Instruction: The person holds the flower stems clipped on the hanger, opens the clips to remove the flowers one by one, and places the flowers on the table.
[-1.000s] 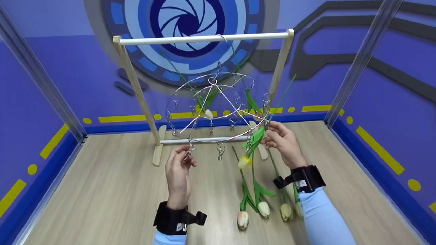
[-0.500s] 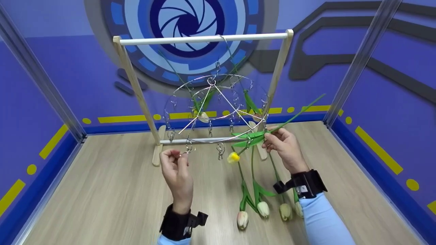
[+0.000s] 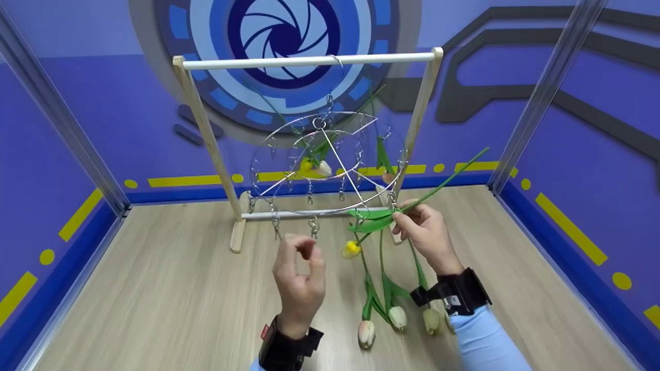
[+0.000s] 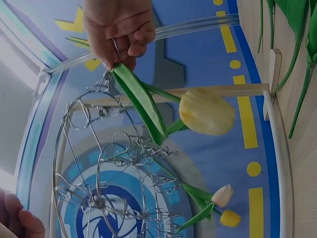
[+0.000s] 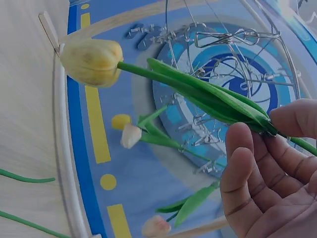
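Note:
In the head view, my right hand (image 3: 425, 234) pinches a pale yellow tulip (image 3: 351, 250) by its stem, beside the leaves. The flower points down and left, the stem up and right. The held stem is right at the near right rim of a round wire clip hanger (image 3: 342, 165). Whether a clip grips the stem, I cannot tell. My left hand (image 3: 299, 281) is below the hanger's front clips, fingers bent and nothing visible in them. In the left wrist view, left fingers (image 4: 20, 218) show at the lower left corner. Yellow, white and pinkish tulips (image 5: 156, 226) hang farther back.
A wooden stand with a white top bar (image 3: 258, 63) carries the hanger. Several tulips (image 3: 366, 334) lie on the wooden table (image 3: 170, 288) at the front right, partly under the right forearm. Purple printed walls (image 3: 67, 103) enclose the table.
My left hand has left a front clip and moved right and nearer me. The tulip in my right hand has swung from steep to slanting, its stem tip going right. The hanger has turned slightly.

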The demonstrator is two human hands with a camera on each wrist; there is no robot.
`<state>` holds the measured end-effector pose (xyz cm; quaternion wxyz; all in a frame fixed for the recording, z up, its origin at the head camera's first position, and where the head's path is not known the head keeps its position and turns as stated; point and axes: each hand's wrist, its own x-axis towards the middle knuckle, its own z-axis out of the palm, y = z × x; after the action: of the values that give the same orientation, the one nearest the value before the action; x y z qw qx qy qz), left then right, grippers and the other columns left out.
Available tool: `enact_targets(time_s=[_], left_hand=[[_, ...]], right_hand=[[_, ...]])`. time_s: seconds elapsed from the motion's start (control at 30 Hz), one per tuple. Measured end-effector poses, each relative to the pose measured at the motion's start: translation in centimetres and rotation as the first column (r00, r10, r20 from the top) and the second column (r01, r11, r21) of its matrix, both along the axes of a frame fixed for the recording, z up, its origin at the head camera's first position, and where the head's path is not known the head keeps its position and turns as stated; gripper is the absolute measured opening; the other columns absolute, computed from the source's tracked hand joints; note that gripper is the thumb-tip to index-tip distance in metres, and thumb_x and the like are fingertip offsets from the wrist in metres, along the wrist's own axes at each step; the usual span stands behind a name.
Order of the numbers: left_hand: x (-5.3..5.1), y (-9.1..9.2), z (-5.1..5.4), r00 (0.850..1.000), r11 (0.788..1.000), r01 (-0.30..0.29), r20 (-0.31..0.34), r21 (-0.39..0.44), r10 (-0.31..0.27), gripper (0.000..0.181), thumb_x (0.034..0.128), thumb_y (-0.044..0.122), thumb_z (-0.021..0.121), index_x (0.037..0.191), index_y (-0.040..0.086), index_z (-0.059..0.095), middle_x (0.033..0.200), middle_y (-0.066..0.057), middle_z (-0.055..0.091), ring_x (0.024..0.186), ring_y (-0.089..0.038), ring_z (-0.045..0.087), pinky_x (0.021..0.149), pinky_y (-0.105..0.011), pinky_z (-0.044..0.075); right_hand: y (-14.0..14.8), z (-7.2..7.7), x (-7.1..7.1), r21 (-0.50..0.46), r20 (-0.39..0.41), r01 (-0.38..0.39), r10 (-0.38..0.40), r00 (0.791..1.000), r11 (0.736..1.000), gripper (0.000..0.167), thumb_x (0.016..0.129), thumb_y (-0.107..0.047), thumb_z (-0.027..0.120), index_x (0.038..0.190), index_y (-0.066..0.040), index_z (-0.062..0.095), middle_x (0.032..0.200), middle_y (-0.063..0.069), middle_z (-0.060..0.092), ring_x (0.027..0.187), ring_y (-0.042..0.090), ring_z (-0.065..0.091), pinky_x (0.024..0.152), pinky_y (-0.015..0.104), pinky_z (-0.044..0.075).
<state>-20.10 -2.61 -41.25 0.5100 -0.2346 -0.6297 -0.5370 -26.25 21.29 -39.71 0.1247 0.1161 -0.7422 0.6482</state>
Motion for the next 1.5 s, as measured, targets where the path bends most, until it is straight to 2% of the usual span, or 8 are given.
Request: enact_targets(time_s=[0.07, 0.17, 0.3, 0.47, 0.77, 0.97, 1.33, 1.5], left_hand=[[0.1, 0.6, -0.1, 0.999, 0.997, 0.014, -0.046, -0.076, -0.018, 0.015, 0.0820, -0.009, 0.056, 0.092, 0.002, 0.060, 0.082, -0.007, 0.055, 0.071, -0.016, 0.052, 0.063, -0.023, 0.047], [0.3, 1.4, -0.4, 0.998, 0.982, 0.041, -0.045, -0.182, -0.050, 0.019, 0.0820, -0.008, 0.059, 0.096, 0.004, 0.064, 0.088, -0.006, 0.060, 0.075, -0.017, 0.057, 0.065, -0.026, 0.052], [0.5, 1.8, -1.1, 0.997, 0.950, 0.072, 0.052, -0.304, -0.058, 0.021, 0.0862, -0.003, 0.065, 0.106, 0.005, 0.067, 0.103, -0.007, 0.065, 0.091, -0.018, 0.065, 0.076, -0.029, 0.056], [0.0, 1.9, -1.9, 0.993, 0.924, 0.052, 0.119, -0.379, -0.007, 0.027, 0.0868, 0.001, 0.071, 0.114, 0.003, 0.067, 0.117, -0.009, 0.065, 0.107, -0.020, 0.065, 0.087, -0.030, 0.055], [-0.7, 1.9, -2.9, 0.965, 0.914, -0.055, 0.214, -0.401, 0.151, 0.040, 0.0838, 0.010, 0.084, 0.120, 0.006, 0.068, 0.118, -0.008, 0.065, 0.106, -0.022, 0.065, 0.084, -0.037, 0.057], [-1.2, 1.7, -3.3, 0.957, 0.923, -0.091, 0.224, -0.373, 0.185, 0.041, 0.0812, 0.012, 0.088, 0.116, 0.006, 0.068, 0.111, -0.007, 0.066, 0.100, -0.021, 0.066, 0.085, -0.040, 0.055], [-1.9, 1.2, -3.7, 0.964, 0.962, -0.030, 0.245, -0.271, 0.099, 0.020, 0.0891, 0.002, 0.078, 0.108, 0.007, 0.072, 0.098, -0.003, 0.070, 0.088, -0.017, 0.068, 0.076, -0.037, 0.056], [-2.1, 0.9, -3.6, 0.949, 0.978, 0.076, 0.314, -0.194, -0.011, 0.013, 0.0933, 0.002, 0.073, 0.106, 0.005, 0.073, 0.097, -0.005, 0.071, 0.089, -0.017, 0.070, 0.075, -0.035, 0.060]], right_hand=[[-0.3, 0.1, 0.4, 0.028, -0.021, -0.011, 0.012, 1.000, 1.000, 0.012, 0.099, 0.005, 0.062, 0.110, 0.008, 0.064, 0.084, 0.016, 0.067, 0.068, 0.017, 0.064, 0.060, 0.027, 0.053], [-0.9, 0.3, 1.0, 0.072, -0.045, -0.021, 0.025, 0.999, 0.997, 0.009, 0.098, 0.004, 0.063, 0.107, 0.005, 0.065, 0.081, 0.016, 0.067, 0.067, 0.017, 0.065, 0.061, 0.026, 0.052], [-1.7, 0.5, 1.8, 0.127, -0.080, -0.046, 0.057, 0.995, 0.991, 0.006, 0.099, 0.002, 0.065, 0.105, 0.004, 0.064, 0.080, 0.013, 0.067, 0.067, 0.016, 0.064, 0.061, 0.024, 0.049], [-2.6, 0.8, 2.7, 0.183, -0.146, -0.089, 0.117, 0.982, 0.979, 0.006, 0.100, -0.001, 0.064, 0.104, 0.004, 0.064, 0.078, 0.009, 0.063, 0.064, 0.015, 0.058, 0.060, 0.023, 0.046], [-4.6, 1.2, 3.8, 0.214, -0.212, -0.085, 0.131, 0.968, 0.973, 0.004, 0.097, 0.000, 0.068, 0.100, 0.002, 0.067, 0.078, 0.004, 0.062, 0.062, 0.007, 0.053, 0.057, 0.022, 0.044], [-5.7, 1.0, 3.9, 0.235, -0.245, -0.109, 0.167, 0.955, 0.966, 0.004, 0.097, -0.001, 0.069, 0.100, 0.001, 0.067, 0.080, 0.006, 0.065, 0.064, 0.007, 0.054, 0.058, 0.022, 0.043], [-6.1, 0.9, 3.3, 0.279, -0.285, -0.262, 0.340, 0.896, 0.924, 0.008, 0.099, 0.000, 0.065, 0.107, 0.002, 0.067, 0.090, 0.014, 0.067, 0.067, 0.005, 0.055, 0.060, 0.022, 0.047], [-5.3, 1.3, 2.4, 0.259, -0.231, -0.307, 0.368, 0.901, 0.916, 0.011, 0.103, 0.001, 0.056, 0.108, 0.004, 0.065, 0.090, 0.019, 0.065, 0.071, 0.008, 0.060, 0.061, 0.026, 0.050]])
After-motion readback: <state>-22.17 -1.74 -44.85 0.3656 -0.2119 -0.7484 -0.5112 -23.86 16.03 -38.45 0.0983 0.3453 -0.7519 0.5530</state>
